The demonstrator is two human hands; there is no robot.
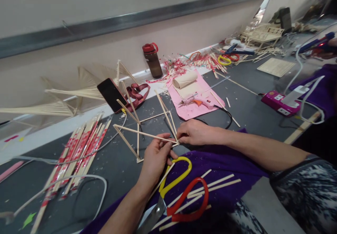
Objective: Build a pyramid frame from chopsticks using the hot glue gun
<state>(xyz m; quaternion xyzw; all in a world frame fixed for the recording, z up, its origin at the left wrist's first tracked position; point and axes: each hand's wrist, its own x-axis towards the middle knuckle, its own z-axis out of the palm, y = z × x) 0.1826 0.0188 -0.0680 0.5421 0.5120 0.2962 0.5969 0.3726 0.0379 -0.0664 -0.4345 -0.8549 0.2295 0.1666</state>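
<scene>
An open frame of thin wooden sticks (147, 134) stands on the grey table in front of me. At its near right corner, my left hand (157, 152) pinches a stick low down, fingers bent round it. My right hand (196, 132) is closed against the same corner from the other side, its fingertips pressed together at the joint; they partly hide what they grip. On the purple cloth (223, 164) over my lap lie scissors with one yellow and one red handle loop (188, 200), among several loose sticks (218, 185).
A pink glue gun (197, 101) rests on pink paper (181, 112) beside a cardboard tube (185, 79). Wrapped chopsticks (76, 149) and white cables lie left. Behind are a phone (112, 94) and bottle (152, 61). A magenta power strip (280, 102) sits right, near another person's hand (330, 48).
</scene>
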